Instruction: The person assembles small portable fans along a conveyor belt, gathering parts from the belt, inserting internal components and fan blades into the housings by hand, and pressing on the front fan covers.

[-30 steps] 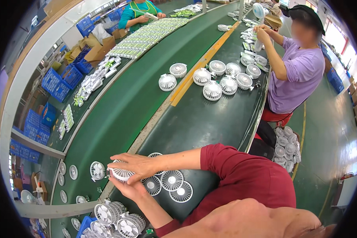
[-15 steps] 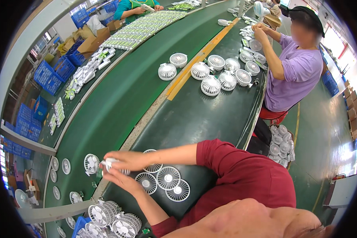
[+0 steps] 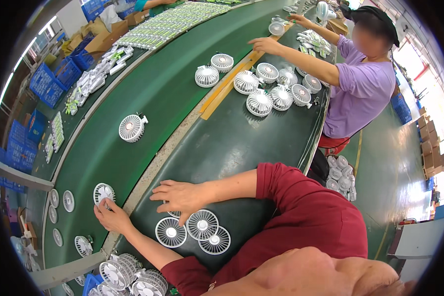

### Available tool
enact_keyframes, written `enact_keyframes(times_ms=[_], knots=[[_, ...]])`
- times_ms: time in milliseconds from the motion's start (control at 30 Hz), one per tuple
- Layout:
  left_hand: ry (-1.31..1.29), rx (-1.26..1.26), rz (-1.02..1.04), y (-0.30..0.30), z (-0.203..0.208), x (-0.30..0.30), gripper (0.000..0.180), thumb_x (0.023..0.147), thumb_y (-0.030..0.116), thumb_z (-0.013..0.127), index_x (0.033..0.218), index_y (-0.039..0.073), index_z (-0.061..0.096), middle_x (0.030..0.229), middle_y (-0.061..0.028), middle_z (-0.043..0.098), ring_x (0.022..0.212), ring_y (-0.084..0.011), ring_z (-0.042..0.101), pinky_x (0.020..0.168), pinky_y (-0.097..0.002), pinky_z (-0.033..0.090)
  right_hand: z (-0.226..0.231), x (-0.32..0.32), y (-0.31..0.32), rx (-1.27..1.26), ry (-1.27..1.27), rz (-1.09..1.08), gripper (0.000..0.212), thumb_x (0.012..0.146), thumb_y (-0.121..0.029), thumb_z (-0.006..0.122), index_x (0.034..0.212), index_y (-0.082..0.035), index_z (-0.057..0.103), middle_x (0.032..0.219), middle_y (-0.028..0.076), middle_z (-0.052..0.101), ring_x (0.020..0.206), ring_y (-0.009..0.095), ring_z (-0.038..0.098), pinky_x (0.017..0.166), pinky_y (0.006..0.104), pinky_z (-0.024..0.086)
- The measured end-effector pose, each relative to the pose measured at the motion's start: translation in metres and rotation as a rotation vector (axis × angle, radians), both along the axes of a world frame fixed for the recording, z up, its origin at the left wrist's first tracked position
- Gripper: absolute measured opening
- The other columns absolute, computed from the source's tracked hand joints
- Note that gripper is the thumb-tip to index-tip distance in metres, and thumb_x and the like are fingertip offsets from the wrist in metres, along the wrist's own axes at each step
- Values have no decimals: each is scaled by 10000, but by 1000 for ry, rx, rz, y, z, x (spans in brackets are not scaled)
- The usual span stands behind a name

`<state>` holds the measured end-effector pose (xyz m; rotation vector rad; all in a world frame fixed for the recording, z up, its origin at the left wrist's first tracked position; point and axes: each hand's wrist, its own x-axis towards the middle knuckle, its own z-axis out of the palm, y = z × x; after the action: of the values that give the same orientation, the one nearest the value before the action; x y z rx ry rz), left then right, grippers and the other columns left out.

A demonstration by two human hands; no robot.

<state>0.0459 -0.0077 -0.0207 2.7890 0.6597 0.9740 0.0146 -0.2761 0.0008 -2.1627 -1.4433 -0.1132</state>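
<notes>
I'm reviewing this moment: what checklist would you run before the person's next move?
1. Left hand at the open-fronted fan: ok, fingers at its lower edge.
2. Firm grip on that fan: cannot tell.
3. Right hand open: ok, fingers spread above the round grilles.
4. Right hand clear of grilles: cannot tell.
5. Grilles lying apart: not ok, some overlap.
6. Grille-covered fan on the green belt clear of both hands: ok.

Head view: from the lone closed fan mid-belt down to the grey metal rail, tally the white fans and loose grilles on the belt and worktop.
Grilles, worktop: 4, one partly hidden by the right hand
Grilles, green belt: 4
Open fans, blades showing: 2, one at the left hand
Closed fan: 1
Total: 11
</notes>
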Motion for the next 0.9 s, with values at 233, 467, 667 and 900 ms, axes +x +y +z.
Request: enact_keyframes(times_ms=[233, 467, 667, 900], knots=[[-162, -498, -402, -17, 1, 4, 298, 919, 211, 567, 1152, 25, 578, 1157, -156, 601, 1064, -319, 565, 879, -416, 453, 8, 16, -11, 12, 141, -85, 686, 607, -377, 809, 1186, -74, 599, 1336, 207, 450, 1243, 349, 408, 996, 450, 342], [232, -257, -247, -37, 14, 18, 380, 905, 251, 562, 1276, 171, 554, 1281, -98, 556, 1217, -314, 468, 954, -558, 352, 32, 23, -23, -279, 217, -87, 805, 592, -295, 832, 1307, -116, 510, 1354, 199, 436, 1235, 348, 409, 972, 443, 373], [-60, 72, -190, -53, 22, 21, 288, 867, 285, 606, 1116, 141, 614, 1025, -82, 628, 920, -280, 590, 803, -439, 450, 26, 40, -33, -58, 167, -275, 803, 675, -221, 777, 1382, -104, 416, 1440, 239, 328, 1301, 399, 352, 1046, 492, 333], [189, -264, -341, -64, 35, 32, 219, 793, 114, 642, 993, 53, 576, 787, -144, 662, 742, -330, 645, 662, -435, 488, 24, 38, -32, -187, 79, -283, 633, 722, -220, 741, 1291, -69, 508, 1395, 251, 380, 1301, 383, 372, 1044, 486, 337]])
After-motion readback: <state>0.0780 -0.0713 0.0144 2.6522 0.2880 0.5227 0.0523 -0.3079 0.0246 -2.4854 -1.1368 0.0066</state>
